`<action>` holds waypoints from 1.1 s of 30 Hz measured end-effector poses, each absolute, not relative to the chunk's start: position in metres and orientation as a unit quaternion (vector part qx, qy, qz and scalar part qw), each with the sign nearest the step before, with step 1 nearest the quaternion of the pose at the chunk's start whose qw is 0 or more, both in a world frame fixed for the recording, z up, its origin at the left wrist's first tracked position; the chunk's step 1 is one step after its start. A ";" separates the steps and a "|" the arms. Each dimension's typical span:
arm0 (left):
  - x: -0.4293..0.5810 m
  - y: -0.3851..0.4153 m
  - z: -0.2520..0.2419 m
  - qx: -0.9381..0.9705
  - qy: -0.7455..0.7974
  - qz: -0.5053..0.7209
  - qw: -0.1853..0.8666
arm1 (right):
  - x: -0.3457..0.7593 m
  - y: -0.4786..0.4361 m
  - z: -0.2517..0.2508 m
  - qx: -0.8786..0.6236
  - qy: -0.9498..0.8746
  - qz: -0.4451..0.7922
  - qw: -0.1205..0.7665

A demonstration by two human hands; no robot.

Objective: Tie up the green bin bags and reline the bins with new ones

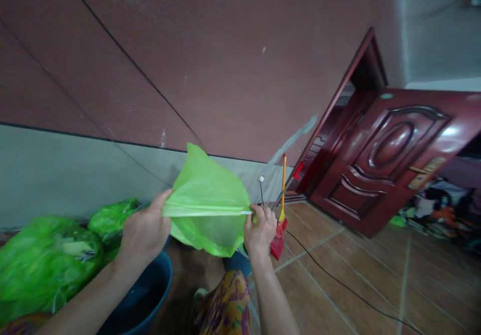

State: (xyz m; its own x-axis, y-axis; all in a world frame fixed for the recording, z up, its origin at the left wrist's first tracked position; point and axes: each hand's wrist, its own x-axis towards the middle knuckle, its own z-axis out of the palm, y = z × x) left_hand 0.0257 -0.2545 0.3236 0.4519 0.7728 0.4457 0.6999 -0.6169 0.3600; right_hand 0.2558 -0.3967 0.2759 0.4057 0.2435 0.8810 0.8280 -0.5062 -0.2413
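A thin light-green plastic bag (pixel 210 184) is stretched level between my two hands in the middle of the view, with a pale folded band running across it. My left hand (pixel 146 224) pinches the band's left end, fingers closed. At the right end, my right hand (pixel 260 229) grips the bag between thumb and fingers. The lower part of the bag hangs loose below the band. Under my left forearm stands a dark blue bucket (pixel 156 285); its inside is mostly in shadow.
Filled green bags (pixel 45 260) are heaped at the left along the wall. A red dustpan (pixel 277 242) and a yellow-handled broom (pixel 284 184) lean near the doorway. A black cable (pixel 338 282) crosses the tiled floor. The dark red door (pixel 394 154) stands open at right.
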 end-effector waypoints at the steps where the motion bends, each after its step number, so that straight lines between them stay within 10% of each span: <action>1: 0.022 -0.253 0.325 0.846 0.441 0.293 0.064 | 0.259 -0.398 0.275 -0.765 -0.352 -0.418 0.342; 19: -0.032 -0.218 0.330 0.779 0.550 0.281 0.113 | 0.240 -0.384 0.221 -0.769 -0.333 -0.206 0.506; 33: -0.078 -0.177 0.284 0.763 0.629 0.126 0.082 | 0.246 -0.411 0.177 -0.798 -0.398 -0.052 0.450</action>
State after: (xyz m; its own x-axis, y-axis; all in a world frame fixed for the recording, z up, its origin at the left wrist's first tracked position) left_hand -0.0778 -0.1766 0.2837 0.1775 0.9801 0.0894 0.9388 -0.1958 0.2834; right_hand 0.2461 -0.4110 0.1770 0.6784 0.5876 0.4411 0.6814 -0.2787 -0.6768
